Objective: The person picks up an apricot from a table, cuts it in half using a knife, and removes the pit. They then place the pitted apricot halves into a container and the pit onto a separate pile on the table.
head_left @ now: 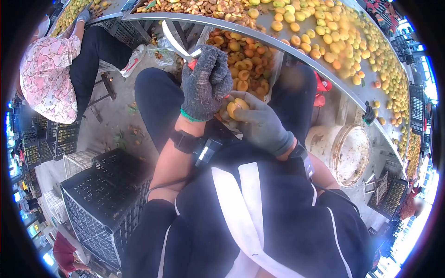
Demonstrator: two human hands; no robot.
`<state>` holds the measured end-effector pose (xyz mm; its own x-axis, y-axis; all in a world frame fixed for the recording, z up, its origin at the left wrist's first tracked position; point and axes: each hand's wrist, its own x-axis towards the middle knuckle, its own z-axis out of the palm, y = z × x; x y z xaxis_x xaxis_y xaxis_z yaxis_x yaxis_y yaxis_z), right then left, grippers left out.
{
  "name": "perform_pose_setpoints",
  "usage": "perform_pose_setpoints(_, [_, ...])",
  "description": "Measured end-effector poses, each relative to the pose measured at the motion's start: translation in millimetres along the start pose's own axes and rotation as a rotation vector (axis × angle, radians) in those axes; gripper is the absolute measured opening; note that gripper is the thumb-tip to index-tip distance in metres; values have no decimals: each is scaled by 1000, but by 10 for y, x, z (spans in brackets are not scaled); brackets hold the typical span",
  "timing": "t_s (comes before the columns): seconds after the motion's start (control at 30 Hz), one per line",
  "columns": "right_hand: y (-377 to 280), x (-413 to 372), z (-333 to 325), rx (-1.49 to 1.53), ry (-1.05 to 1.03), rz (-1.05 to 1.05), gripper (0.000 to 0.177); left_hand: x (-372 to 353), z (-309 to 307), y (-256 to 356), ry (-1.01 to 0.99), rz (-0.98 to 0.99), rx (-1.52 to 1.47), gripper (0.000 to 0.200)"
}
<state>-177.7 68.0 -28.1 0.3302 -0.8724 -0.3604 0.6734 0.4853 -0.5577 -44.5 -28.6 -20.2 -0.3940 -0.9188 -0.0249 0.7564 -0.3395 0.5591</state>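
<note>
My left hand (206,83), in a dark grey knitted glove, is closed around the red handle of a knife (172,41). The knife's curved blade points up and away from me. Close beside it, my right hand (264,120), in a smoother grey glove, grips an apricot (236,107) that looks split along its middle. Both hands are above my lap, almost touching. Beyond them, between my knees, a container holds many apricot halves (245,58). Part of this container is hidden by my hands.
A metal-edged table (306,58) curves across the far side, carrying whole apricots and a heap of pits (194,6). Black crates (109,185) stand at left, a dirty white bucket (350,155) at right. Another person (51,76) sits at left. A dark glove (368,113) lies by the table edge.
</note>
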Motion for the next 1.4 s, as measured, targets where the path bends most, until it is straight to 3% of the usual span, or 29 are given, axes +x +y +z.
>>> perform_pose_setpoints(0.1, [-31, -79, 90, -185, 78, -67, 36, -30, 65, 27, -24, 61, 27, 12])
perform_pose_setpoints(0.17, [-73, -118, 33, -476, 45, -29, 40, -32, 77, 42, -93, 66, -10, 13])
perform_pose_setpoints(0.3, [-31, -105, 33, -365, 12, -86, 33, -7, 8, 80, -222, -38, -135, 18])
perform_pose_setpoints(0.37, [-7, -89, -26, -31, -77, 65, 22, -12, -32, 70, -336, -157, -224, 24])
perform_pose_setpoints(0.5, [-23, -98, -22, -30, -44, 79, 15, -9, 40, 45, -402, -174, -186, 24])
perform_pose_setpoints(0.57, [-27, -71, -2, -285, 202, -67, 16, -25, 249, -54, 55, 56, 27, 22])
perform_pose_setpoints(0.6, [-12, -40, -47, -284, 202, -69, 16, 5, 199, -65, 54, 56, 28, 22])
perform_pose_setpoints(0.67, [19, 27, -117, -702, 181, -383, 22, 87, 68, -61, 207, 52, 32, 20])
perform_pose_setpoints(0.7, [3, -5, -98, -701, 181, -384, 22, 68, 45, -52, 233, 51, 24, 17])
perform_pose_setpoints(0.77, [-47, -105, -23, -545, 155, -204, 30, 40, 42, -23, 204, 48, -7, 16])
perform_pose_setpoints(0.9, [14, -93, -96, -601, 130, -174, 33, -7, 132, -22, 96, 103, -20, 16])
perform_pose_setpoints(1.1, [36, -109, -62, -714, 108, -253, 33, -82, 243, -11, 56, 182, 16, 11])
perform_pose_setpoints(1.17, [79, -79, -112, -796, 94, -392, 32, -116, 252, 1, 22, 179, 45, 8])
perform_pose_setpoints(1.4, [129, -144, -35, -778, 181, -388, 30, -165, 367, -31, 60, 193, 69, 7])
